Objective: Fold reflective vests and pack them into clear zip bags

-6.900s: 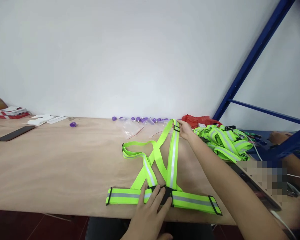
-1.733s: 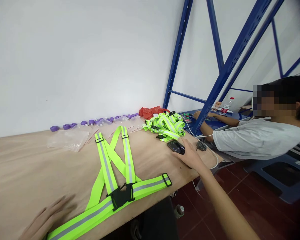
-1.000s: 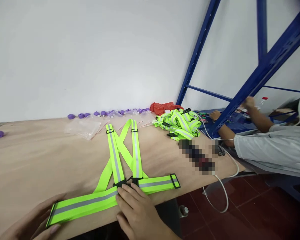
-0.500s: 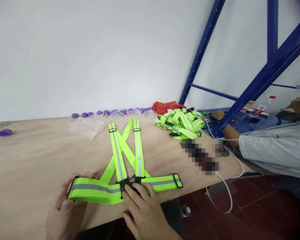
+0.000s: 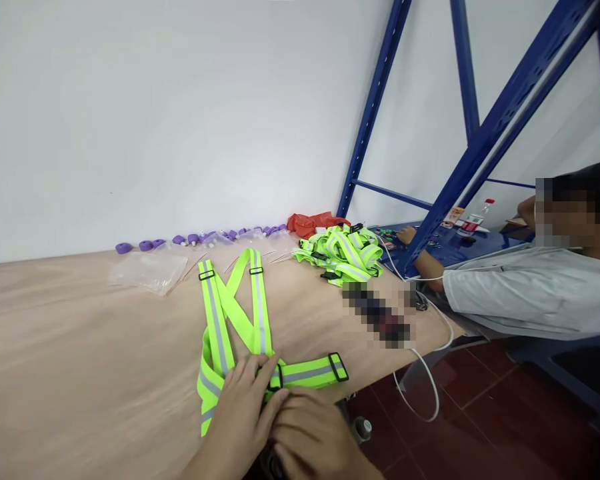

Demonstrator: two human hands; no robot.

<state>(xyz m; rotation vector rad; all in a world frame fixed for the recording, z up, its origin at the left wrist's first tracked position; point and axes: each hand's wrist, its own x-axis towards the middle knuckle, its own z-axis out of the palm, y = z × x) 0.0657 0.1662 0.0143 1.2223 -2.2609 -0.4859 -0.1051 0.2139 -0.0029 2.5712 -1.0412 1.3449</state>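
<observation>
A neon-yellow reflective vest (image 5: 260, 313) made of elastic straps with grey stripes lies on the tabletop, its shoulder straps pointing away from me. Over its middle, where the straps meet, my left hand (image 5: 243, 417) is closed on the vest, thumb and fingers bent round the straps. My right hand (image 5: 315, 430) is curled against it at the same spot, the fingers bunched at the vest's front edge. Both hands hide most of the black buckle. The right waist strap (image 5: 307, 372), with a black slider, stretches out beyond my right hand. The left waist strap (image 5: 207, 393) is folded back beside my left wrist.
A heap of similar vests (image 5: 347, 253) lies at the back right by a red bag (image 5: 315, 223). Clear plastic bags (image 5: 150, 270) and purple pieces (image 5: 179, 240) line the wall. A pixelated item (image 5: 380, 317) with a white cable, a blue rack (image 5: 370, 113) and a co-worker's sleeve (image 5: 520, 293) are right.
My left hand has left the end of the left waist strap and come to the vest's centre. My right hand has curled up there. The left strap is now folded over, and the view has turned right.
</observation>
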